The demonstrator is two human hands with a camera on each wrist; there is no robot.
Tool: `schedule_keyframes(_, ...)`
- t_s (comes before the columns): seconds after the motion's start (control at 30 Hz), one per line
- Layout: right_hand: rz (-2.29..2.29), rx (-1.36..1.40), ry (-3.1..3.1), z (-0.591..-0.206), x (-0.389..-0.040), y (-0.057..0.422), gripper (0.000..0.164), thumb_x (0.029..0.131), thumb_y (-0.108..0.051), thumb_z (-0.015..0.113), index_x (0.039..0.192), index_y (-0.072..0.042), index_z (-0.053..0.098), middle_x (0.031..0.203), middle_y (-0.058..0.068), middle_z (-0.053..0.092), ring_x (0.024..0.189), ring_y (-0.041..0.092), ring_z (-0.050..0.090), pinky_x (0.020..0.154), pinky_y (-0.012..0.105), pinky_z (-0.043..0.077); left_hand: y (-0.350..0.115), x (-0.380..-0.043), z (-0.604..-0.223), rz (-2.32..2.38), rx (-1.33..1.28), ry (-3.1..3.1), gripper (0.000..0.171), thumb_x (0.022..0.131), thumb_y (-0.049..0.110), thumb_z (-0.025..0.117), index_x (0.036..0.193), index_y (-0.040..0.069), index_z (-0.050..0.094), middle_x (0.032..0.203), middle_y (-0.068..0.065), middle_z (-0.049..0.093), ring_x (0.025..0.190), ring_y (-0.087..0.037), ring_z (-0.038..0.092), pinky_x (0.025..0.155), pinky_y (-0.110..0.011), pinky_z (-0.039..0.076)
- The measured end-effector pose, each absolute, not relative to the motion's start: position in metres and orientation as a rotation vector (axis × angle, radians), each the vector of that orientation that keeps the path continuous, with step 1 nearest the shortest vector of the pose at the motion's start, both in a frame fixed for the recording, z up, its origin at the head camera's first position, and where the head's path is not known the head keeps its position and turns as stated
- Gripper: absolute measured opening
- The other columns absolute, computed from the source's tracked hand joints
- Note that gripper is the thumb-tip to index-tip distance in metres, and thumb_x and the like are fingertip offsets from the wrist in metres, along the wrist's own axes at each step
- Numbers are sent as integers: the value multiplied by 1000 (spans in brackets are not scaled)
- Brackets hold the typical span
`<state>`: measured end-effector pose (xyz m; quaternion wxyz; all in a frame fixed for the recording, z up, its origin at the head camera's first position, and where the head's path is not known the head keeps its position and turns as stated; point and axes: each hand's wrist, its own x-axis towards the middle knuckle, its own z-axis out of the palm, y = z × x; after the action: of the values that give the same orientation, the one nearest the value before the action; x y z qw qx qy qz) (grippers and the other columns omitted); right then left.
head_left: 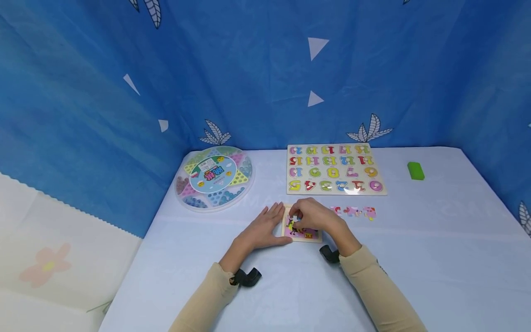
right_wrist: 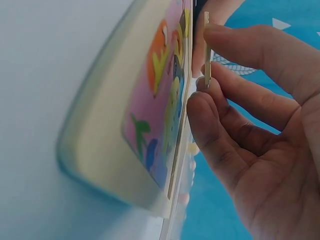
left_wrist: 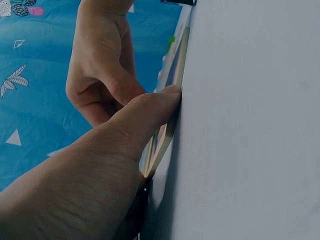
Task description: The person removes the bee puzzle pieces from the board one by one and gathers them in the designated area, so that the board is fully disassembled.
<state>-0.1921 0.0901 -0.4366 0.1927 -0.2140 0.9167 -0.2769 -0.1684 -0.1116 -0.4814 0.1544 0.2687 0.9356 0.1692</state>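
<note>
A small jigsaw tray point(head_left: 284, 233) with a pale wooden border and a pink cartoon picture lies flat on the table. My left hand point(head_left: 262, 230) rests along its left side with straight, spread fingers; the thumb point(left_wrist: 162, 105) touches the near edge in the left wrist view. Over the tray, my right hand point(head_left: 314, 215) pinches a thin jigsaw piece point(right_wrist: 207, 55) between thumb and fingers. That piece is seen edge-on in the right wrist view, so its picture is hidden. Several loose jigsaw pieces point(head_left: 352, 211) lie in a row right of the right hand.
Behind the tray is a wooden number board point(head_left: 337, 193) with coloured numerals. A round, flat marble-game box point(head_left: 213, 175) stands at the back left. Far right is a green block point(head_left: 415, 170). Blue curtains point(head_left: 265, 69) close off the table's back and sides.
</note>
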Motion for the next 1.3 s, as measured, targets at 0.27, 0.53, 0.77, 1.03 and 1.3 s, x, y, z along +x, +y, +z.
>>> schedule_keyframes(0.27,-795,-602,2583,-437,-190,92,29,79,-15,80,105,-7,72,86,0,65,75,12,54,72,25,51,-112,-167,-482,484,766,2674,99,86,64,59,156,10,17,165,-4,11,154,-17,7,126,-39,8)
schedule_keyframes(0.53,-772,-602,2581,-437,-188,94,28,78,-14,80,105,-8,73,84,-2,64,75,13,54,72,25,52,-111,-167,-483,492,781,2675,99,86,65,59,156,9,17,165,-4,11,154,-18,7,126,-40,9)
schedule_keyframes(0.77,-768,-599,2587,-435,-188,102,27,78,-11,79,104,-8,72,88,-2,67,77,12,55,75,26,53,-112,-167,-479,493,779,2687,99,86,64,60,156,8,18,165,-5,12,154,-19,8,126,-41,10)
schedule_keyframes(1.03,-775,-567,2580,-434,-188,109,28,78,-12,80,105,-8,72,88,-3,66,78,13,55,75,26,53,-113,-167,-482,499,778,2680,99,86,65,59,156,9,17,165,-3,11,154,-17,7,126,-40,9)
schedule_keyframes(1.3,-777,-545,2612,-433,-185,120,30,77,-12,82,105,-8,73,88,-2,66,79,13,54,75,26,53,-112,-167,-481,499,774,2681,99,86,64,60,156,9,17,165,-4,11,154,-17,7,126,-39,9)
